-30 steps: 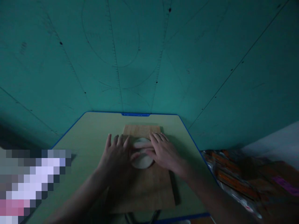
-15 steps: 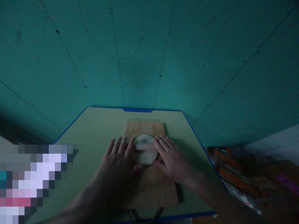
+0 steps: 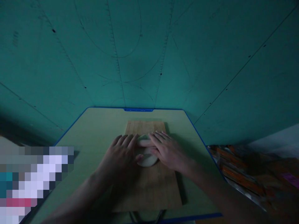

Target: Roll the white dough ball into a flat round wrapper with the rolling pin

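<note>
A round, flat disc of pale dough (image 3: 147,159) lies on a wooden cutting board (image 3: 149,189). Across its far part runs a thin wooden rolling pin (image 3: 145,143), of which only the middle shows. Over the pin's left end is my left hand (image 3: 122,151), fingers bent across it and thumb near the dough's left edge. My right hand (image 3: 164,147) covers the right end the same way, its thumb above the dough. Both palms hide the ends of the pin.
Beneath the board is a pale tabletop (image 3: 100,127) with a blue rim. A green wall (image 3: 140,62) with pencilled lines rises behind it. Orange and clear wrapped packages (image 3: 238,168) are piled at the right. Something blurred out (image 3: 44,174) stands at the left.
My hands have pushed the rolling pin a little away from me, toward the dough's far edge. More of the near dough shows below the pin. The view has shifted slightly.
</note>
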The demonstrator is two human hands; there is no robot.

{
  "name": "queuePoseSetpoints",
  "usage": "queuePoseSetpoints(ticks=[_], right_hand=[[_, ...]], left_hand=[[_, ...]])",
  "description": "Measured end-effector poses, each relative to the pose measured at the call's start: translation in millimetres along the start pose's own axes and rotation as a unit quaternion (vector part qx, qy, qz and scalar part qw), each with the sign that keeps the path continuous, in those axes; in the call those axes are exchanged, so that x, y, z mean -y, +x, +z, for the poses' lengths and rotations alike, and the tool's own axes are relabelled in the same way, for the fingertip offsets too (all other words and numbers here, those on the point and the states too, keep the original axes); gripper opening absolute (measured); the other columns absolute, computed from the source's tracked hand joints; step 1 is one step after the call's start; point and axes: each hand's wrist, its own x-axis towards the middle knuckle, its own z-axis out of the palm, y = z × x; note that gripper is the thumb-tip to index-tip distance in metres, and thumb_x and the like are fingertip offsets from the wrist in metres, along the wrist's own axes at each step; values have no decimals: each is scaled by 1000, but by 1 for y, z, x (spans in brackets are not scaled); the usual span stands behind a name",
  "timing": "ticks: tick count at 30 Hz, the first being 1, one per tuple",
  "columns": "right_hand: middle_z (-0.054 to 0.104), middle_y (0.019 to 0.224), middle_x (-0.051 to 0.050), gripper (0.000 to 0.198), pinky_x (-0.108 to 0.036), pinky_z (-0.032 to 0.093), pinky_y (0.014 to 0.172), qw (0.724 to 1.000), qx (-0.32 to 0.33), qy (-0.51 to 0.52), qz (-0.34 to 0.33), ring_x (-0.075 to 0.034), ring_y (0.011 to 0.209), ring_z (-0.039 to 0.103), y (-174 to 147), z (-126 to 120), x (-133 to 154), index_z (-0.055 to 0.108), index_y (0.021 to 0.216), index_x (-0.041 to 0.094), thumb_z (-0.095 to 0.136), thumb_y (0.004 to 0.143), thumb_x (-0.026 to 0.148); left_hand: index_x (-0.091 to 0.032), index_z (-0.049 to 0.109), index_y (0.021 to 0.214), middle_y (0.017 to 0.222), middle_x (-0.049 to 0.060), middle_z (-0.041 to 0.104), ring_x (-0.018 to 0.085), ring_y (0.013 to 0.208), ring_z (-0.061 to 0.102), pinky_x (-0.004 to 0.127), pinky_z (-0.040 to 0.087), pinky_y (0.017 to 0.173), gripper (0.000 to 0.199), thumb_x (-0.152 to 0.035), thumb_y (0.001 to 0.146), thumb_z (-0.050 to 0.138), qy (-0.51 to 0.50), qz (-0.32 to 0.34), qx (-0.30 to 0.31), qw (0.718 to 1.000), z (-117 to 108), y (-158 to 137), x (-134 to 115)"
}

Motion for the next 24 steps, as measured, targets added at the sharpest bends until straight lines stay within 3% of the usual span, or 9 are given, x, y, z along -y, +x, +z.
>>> queuePoseSetpoints(ticks=[4,7,14,21,24], right_hand=[[56,145,-19,48,-50,40,117,1000,-16,15,16,-32,135,50,-10,5,-15,51,144,5,44,103,29],[58,144,-18,47,-49,42,115,998,-35,40,20,-31,135,51,-7,12,-26,53,143,6,42,104,29],[65,136,-13,42,-49,50,108,988,-105,109,41,-29,130,57,-1,26,-39,65,133,16,43,103,37],[57,145,-13,45,-48,45,113,988,-102,116,14,-28,139,48,-44,15,-18,54,145,17,42,103,29],[60,140,-14,43,-49,46,111,985,-109,135,19,-28,134,51,-42,16,-18,56,142,17,42,103,29]], left_hand=[[-10,49,138,119,19,67,33,109,61,47,49,94,58,-54,101,36,-2,-25,-24,999,7,-12,21],[-10,54,132,108,17,67,34,104,60,51,49,94,52,-49,100,42,-8,-60,-8,998,10,-8,29],[-15,62,110,107,15,65,33,97,62,48,51,86,35,-45,98,48,-2,-128,47,991,3,-1,18],[-16,41,140,132,19,57,32,112,61,45,53,88,52,-47,98,47,-31,-103,-34,994,5,-53,-6],[-15,42,140,133,20,58,33,116,59,47,52,92,53,-47,98,48,-26,-108,-29,993,7,-48,-3]])
